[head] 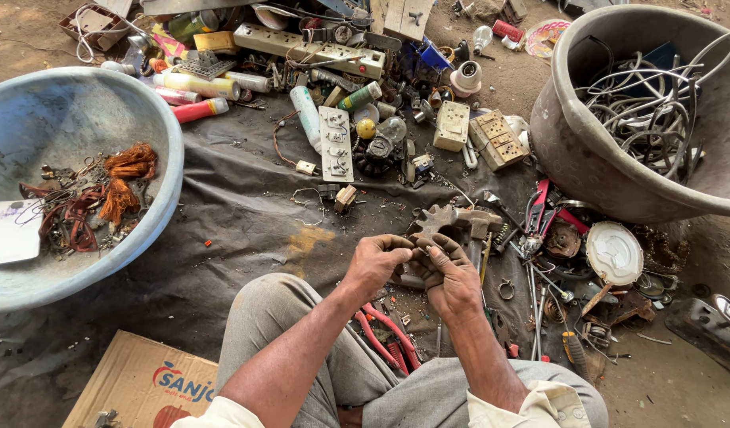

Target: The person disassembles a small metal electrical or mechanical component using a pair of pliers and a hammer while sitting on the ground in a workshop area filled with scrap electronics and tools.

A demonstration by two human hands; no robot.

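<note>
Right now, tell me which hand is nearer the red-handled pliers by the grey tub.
Right. The right hand is just left of the red-handled pliers; the left hand lies farther left, beyond the right.

Surface: a wrinkled dark grey tarpaulin sheet [222, 198] lay over bare brown dirt ground [32, 47] | On it: a pale blue plastic basin [155, 135], a grey-brown metal tub [587, 170], a white switch plate [335, 143], a round white lid [615, 254], a flattened brown cardboard box [135, 380], red-handled pliers [385, 329].
</note>
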